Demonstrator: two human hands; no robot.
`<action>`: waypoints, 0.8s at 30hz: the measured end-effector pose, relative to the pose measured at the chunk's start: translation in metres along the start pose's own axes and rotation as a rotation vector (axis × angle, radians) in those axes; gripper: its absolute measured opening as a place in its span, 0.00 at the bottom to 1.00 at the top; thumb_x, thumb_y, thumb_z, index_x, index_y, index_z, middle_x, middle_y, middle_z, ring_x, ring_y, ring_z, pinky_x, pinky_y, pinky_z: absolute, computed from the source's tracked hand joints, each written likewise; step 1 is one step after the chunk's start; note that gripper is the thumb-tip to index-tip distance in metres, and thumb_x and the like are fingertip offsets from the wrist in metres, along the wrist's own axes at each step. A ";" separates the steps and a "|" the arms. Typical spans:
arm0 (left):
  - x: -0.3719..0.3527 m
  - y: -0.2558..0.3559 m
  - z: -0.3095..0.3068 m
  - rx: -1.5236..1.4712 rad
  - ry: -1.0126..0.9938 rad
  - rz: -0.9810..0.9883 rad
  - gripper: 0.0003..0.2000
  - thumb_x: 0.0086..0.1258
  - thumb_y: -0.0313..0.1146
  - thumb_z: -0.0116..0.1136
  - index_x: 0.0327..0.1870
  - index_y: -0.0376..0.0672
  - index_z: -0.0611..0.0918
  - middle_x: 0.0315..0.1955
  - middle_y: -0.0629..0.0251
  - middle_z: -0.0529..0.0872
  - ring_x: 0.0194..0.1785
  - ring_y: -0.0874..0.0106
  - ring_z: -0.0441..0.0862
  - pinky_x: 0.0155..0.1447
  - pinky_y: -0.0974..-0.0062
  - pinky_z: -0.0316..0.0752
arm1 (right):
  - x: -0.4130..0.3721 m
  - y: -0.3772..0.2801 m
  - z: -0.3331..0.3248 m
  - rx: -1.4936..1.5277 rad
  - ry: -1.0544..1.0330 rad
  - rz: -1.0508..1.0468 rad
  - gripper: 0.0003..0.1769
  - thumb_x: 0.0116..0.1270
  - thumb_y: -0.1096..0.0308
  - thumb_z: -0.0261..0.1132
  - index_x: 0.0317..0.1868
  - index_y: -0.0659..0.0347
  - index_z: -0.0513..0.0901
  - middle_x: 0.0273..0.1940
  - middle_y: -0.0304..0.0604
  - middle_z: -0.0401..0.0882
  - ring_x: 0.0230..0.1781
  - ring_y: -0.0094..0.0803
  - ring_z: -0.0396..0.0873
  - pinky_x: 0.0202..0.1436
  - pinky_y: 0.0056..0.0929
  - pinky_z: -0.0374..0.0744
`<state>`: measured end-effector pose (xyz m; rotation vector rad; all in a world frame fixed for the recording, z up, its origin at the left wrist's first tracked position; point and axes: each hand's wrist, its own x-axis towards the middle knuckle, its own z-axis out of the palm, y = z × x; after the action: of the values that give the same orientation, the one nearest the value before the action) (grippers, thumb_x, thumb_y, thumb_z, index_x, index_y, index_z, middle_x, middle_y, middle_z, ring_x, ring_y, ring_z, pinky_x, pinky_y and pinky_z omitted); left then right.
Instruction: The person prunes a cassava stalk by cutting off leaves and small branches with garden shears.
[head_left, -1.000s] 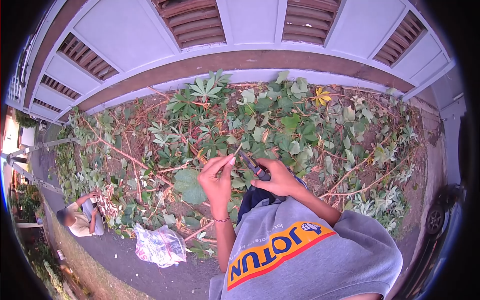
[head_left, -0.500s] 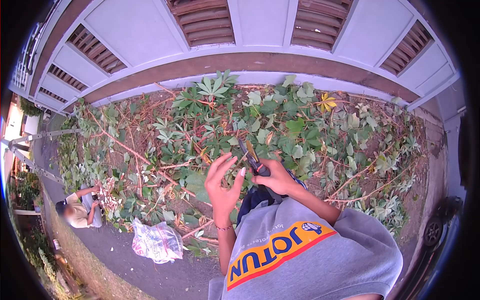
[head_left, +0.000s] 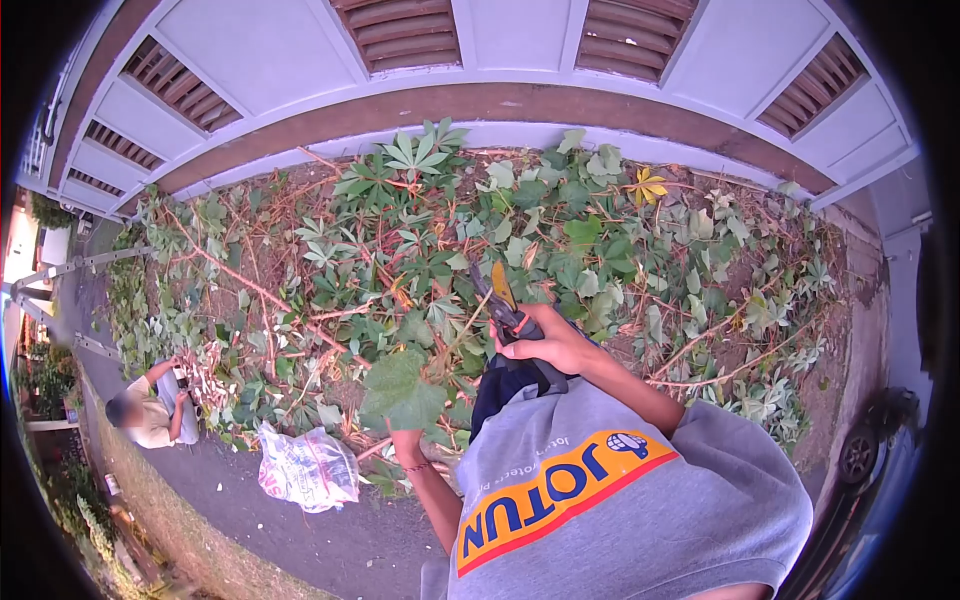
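My right hand (head_left: 560,345) is closed around the dark handles of pruning shears (head_left: 515,318), which have a red band near the pivot. Their blades, one yellow, point away from me over the cut foliage. A large green leaf (head_left: 403,390) hangs before my left hand (head_left: 405,442) and hides its fingers; I cannot tell whether they grip it. From the leaf a thin pale stalk (head_left: 465,328) slants up toward the shears. Beneath both hands lie cut branches (head_left: 240,287) and heaped leaves.
A person (head_left: 152,408) sits at the far left beside a pile of pale pieces (head_left: 212,385). A white printed plastic bag (head_left: 308,468) lies on the pavement. Behind the foliage runs a wall (head_left: 515,105) with louvred vents. A metal ladder (head_left: 85,265) stands at left, a dark car (head_left: 862,450) at right.
My left hand, spread open before, has dropped lower and is now behind the large leaf. The shears have turned slightly and their yellow blade shows more clearly.
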<state>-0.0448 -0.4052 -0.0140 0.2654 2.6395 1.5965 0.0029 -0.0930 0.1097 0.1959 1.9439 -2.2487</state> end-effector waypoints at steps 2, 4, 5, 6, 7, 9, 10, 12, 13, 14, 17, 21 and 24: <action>-0.016 0.003 0.003 -0.020 -0.208 -0.098 0.17 0.63 0.24 0.62 0.54 0.33 0.81 0.44 0.58 0.87 0.49 0.68 0.83 0.56 0.71 0.75 | -0.004 -0.005 0.002 0.028 -0.040 -0.013 0.17 0.58 0.67 0.66 0.46 0.65 0.78 0.38 0.39 0.80 0.41 0.26 0.77 0.50 0.26 0.73; 0.001 0.072 0.013 -0.280 -0.483 -0.028 0.19 0.63 0.22 0.62 0.56 0.36 0.81 0.50 0.61 0.86 0.53 0.76 0.81 0.54 0.74 0.75 | -0.004 -0.007 0.001 0.150 0.011 0.009 0.19 0.57 0.65 0.66 0.47 0.65 0.78 0.38 0.39 0.81 0.42 0.26 0.77 0.51 0.26 0.73; -0.002 0.069 0.020 -0.286 -0.477 -0.037 0.19 0.63 0.22 0.62 0.56 0.36 0.81 0.50 0.61 0.86 0.53 0.76 0.81 0.54 0.74 0.75 | -0.006 -0.018 0.002 0.176 0.054 0.051 0.21 0.57 0.65 0.65 0.49 0.66 0.77 0.39 0.42 0.81 0.42 0.28 0.77 0.50 0.27 0.73; -0.005 0.061 0.029 -0.348 -0.524 -0.130 0.19 0.64 0.21 0.60 0.58 0.38 0.81 0.48 0.63 0.86 0.52 0.77 0.80 0.53 0.76 0.75 | -0.005 -0.016 -0.001 0.172 0.051 0.058 0.21 0.57 0.65 0.65 0.49 0.66 0.77 0.39 0.42 0.81 0.42 0.28 0.77 0.50 0.27 0.73; -0.005 0.063 0.037 -0.412 -0.571 -0.220 0.19 0.65 0.21 0.59 0.59 0.39 0.80 0.46 0.64 0.86 0.51 0.79 0.80 0.52 0.78 0.75 | -0.003 -0.010 -0.007 0.223 0.060 0.018 0.21 0.57 0.65 0.64 0.49 0.67 0.77 0.39 0.43 0.81 0.43 0.29 0.78 0.50 0.28 0.74; -0.005 0.077 0.069 -0.510 -0.646 -0.237 0.20 0.66 0.21 0.58 0.60 0.39 0.79 0.43 0.66 0.86 0.47 0.80 0.81 0.48 0.80 0.75 | -0.001 0.000 -0.013 0.346 0.099 -0.007 0.21 0.56 0.67 0.63 0.50 0.67 0.76 0.39 0.46 0.80 0.43 0.33 0.79 0.50 0.31 0.76; -0.004 0.082 0.082 -0.603 -0.721 -0.254 0.20 0.67 0.21 0.57 0.61 0.39 0.79 0.40 0.68 0.86 0.43 0.80 0.82 0.45 0.82 0.75 | -0.002 -0.001 -0.016 0.338 0.090 0.006 0.21 0.56 0.67 0.63 0.50 0.67 0.76 0.39 0.46 0.80 0.43 0.33 0.79 0.50 0.31 0.76; 0.002 0.031 0.122 -0.560 -0.955 -0.248 0.20 0.68 0.22 0.57 0.62 0.40 0.78 0.39 0.69 0.86 0.38 0.79 0.82 0.41 0.82 0.76 | -0.002 0.000 -0.020 0.350 0.126 0.018 0.22 0.56 0.67 0.63 0.51 0.68 0.76 0.39 0.46 0.80 0.43 0.34 0.79 0.51 0.31 0.76; 0.003 0.003 0.143 -0.502 -1.205 -0.220 0.20 0.69 0.24 0.57 0.63 0.40 0.77 0.37 0.70 0.86 0.34 0.79 0.82 0.38 0.82 0.76 | -0.002 0.001 -0.022 0.355 0.120 0.026 0.22 0.56 0.68 0.63 0.51 0.68 0.77 0.39 0.46 0.81 0.42 0.35 0.80 0.52 0.31 0.76; 0.002 -0.010 0.152 -0.512 -1.207 -0.221 0.20 0.69 0.24 0.57 0.63 0.40 0.77 0.37 0.70 0.86 0.34 0.79 0.82 0.38 0.82 0.76 | -0.004 0.004 -0.025 0.349 0.124 0.033 0.22 0.56 0.68 0.63 0.51 0.68 0.77 0.39 0.46 0.81 0.42 0.35 0.80 0.52 0.31 0.76; -0.001 -0.076 0.183 -0.429 -0.635 -0.500 0.17 0.70 0.29 0.58 0.60 0.42 0.79 0.38 0.66 0.86 0.31 0.78 0.82 0.33 0.82 0.76 | -0.011 0.017 -0.042 0.161 0.199 0.068 0.19 0.57 0.67 0.66 0.48 0.67 0.79 0.37 0.44 0.82 0.44 0.29 0.80 0.53 0.29 0.75; -0.051 -0.135 0.181 -0.493 -0.126 -0.639 0.13 0.70 0.31 0.58 0.53 0.42 0.82 0.37 0.63 0.87 0.30 0.77 0.83 0.31 0.81 0.77 | -0.017 0.102 -0.095 -0.429 0.318 0.265 0.24 0.53 0.62 0.70 0.47 0.69 0.79 0.38 0.50 0.84 0.40 0.37 0.83 0.50 0.31 0.77; -0.105 -0.148 0.149 -0.455 -0.044 -1.117 0.09 0.72 0.31 0.54 0.48 0.41 0.84 0.32 0.63 0.87 0.27 0.76 0.83 0.26 0.80 0.74 | -0.043 0.207 -0.155 -0.741 0.428 0.549 0.29 0.47 0.54 0.70 0.46 0.66 0.80 0.36 0.53 0.83 0.38 0.42 0.82 0.48 0.37 0.78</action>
<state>0.0590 -0.3593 -0.2198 -0.9737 1.6667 1.5548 0.0869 0.0330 -0.1046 1.0106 2.3861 -1.1196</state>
